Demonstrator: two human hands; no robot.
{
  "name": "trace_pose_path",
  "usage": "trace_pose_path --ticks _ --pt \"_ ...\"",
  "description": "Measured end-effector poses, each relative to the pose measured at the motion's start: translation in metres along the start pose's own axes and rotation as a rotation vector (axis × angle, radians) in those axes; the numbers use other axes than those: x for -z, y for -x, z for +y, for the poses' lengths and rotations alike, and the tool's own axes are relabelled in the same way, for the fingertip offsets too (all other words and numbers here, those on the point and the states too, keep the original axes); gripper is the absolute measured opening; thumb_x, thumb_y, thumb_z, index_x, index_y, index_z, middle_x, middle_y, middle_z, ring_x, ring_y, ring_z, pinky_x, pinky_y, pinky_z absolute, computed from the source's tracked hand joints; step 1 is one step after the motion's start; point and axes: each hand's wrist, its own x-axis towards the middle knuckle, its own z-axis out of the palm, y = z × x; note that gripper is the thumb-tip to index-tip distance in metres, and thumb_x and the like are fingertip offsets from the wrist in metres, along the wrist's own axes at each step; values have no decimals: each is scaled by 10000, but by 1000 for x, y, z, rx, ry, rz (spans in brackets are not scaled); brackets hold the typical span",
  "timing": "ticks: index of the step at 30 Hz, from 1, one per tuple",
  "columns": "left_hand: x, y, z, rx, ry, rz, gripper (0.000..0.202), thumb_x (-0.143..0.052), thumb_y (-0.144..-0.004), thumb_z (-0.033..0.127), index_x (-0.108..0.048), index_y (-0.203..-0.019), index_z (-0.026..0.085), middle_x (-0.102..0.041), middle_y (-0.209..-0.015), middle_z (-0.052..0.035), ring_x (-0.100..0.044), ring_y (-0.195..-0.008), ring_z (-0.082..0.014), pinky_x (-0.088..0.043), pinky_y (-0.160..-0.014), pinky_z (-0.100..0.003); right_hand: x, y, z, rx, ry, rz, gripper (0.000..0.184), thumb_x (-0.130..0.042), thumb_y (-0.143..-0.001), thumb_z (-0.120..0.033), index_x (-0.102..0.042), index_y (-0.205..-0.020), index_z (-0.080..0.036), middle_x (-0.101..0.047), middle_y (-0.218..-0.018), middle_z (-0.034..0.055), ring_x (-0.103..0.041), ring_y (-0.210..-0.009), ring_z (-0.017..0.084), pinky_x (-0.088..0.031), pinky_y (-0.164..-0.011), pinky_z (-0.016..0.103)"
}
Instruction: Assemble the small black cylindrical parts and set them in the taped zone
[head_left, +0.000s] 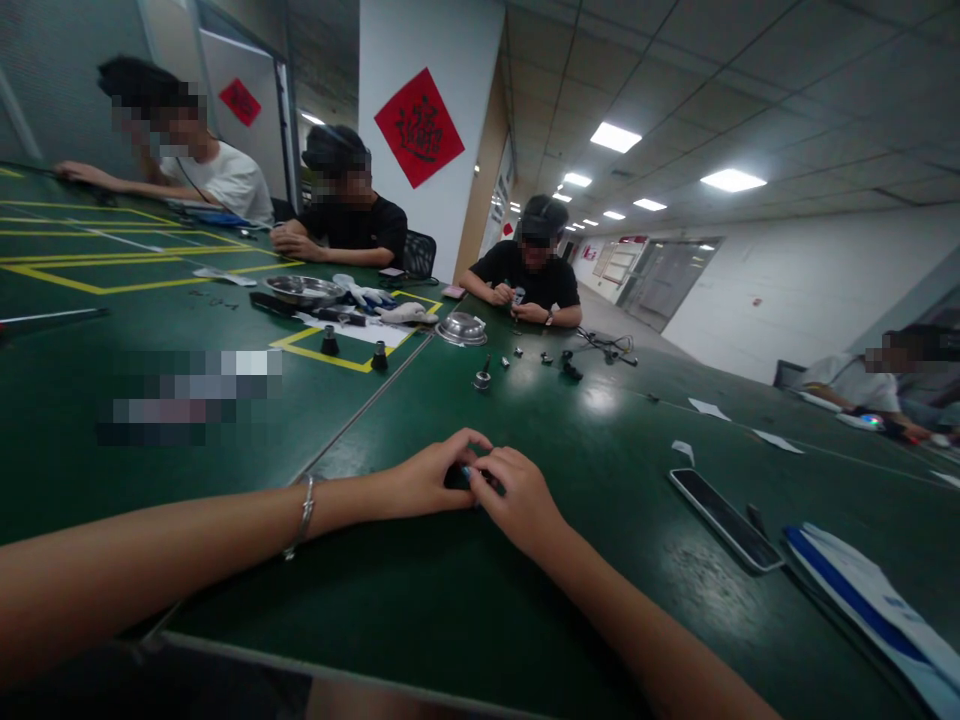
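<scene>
My left hand (431, 478) and my right hand (519, 492) meet over the green table (390, 590), close to its near edge. The left fingers curl round, their tips touching those of the right. A small light-blue and dark piece (467, 472) shows at the meeting fingertips; most of it is hidden, so its kind cannot be made out. The right thumb and fingers pinch inward at the same spot. A bracelet (307, 515) circles the left wrist. Beyond the hands, a small metal part with a dark stem (482, 377) stands on the table.
Further back lie a metal bowl (304, 290), an upturned metal dish (461, 328), gloves (405, 313), dark cone-shaped parts (379, 356) and cables (607, 345). At right are a phone (724, 518) and a blue-and-white packet (862, 590). Co-workers (525, 280) sit around the table.
</scene>
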Motion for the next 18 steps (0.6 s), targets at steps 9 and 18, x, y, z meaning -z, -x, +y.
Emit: trace_pose_path --ticks 9,18 --pt "0 0 0 -19 22 -13 448 -595 -783 193 -361 -1164 192 -640 -1019 -55 -619 -936 -199 -453 -812 -327 -4 -2 0 -106 15 -41 89 -597 -824 -180 -629 -743 -166 -568 -672 0 -530 -662 141 -390 -633 250" --pt "13 -3 2 22 85 -89 526 -643 -733 169 -375 -1184 194 -627 -934 -26 -619 -857 -185 -470 -738 -313 -5 7 -5 -103 -10 -35 214 -496 -879 -252 -542 -1061 -149 -569 -904 61 -531 -803 179 -417 -706 289"
